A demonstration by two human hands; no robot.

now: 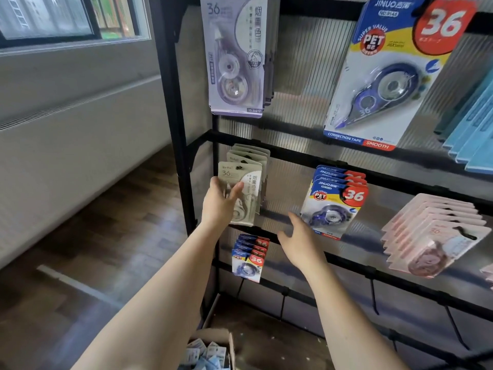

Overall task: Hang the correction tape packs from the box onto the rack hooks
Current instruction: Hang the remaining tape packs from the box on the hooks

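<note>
Grey pack (241,193): "36", pinched by left hand (218,206) at hook
Blue packs (333,204): "JINUO", "PET" (red "36")
Right hand (298,241): fingers spread, holding nothing, before black rack (181,129)
Box (210,351): bottom edge

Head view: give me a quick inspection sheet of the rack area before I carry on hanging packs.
Surface: black rack with ribbed back panel; dark wood floor.
Job's things: grey correction tape packs on the middle-left hook; cardboard box of packs on the floor.
Clutter: blue packs, pink packs, small blue packs hanging; bare hooks on the bottom bar.
Hands: left hand holds the front grey pack; right hand open, empty.
Cables: nothing seen.
Surroundings: window, wall radiator cover.
</note>
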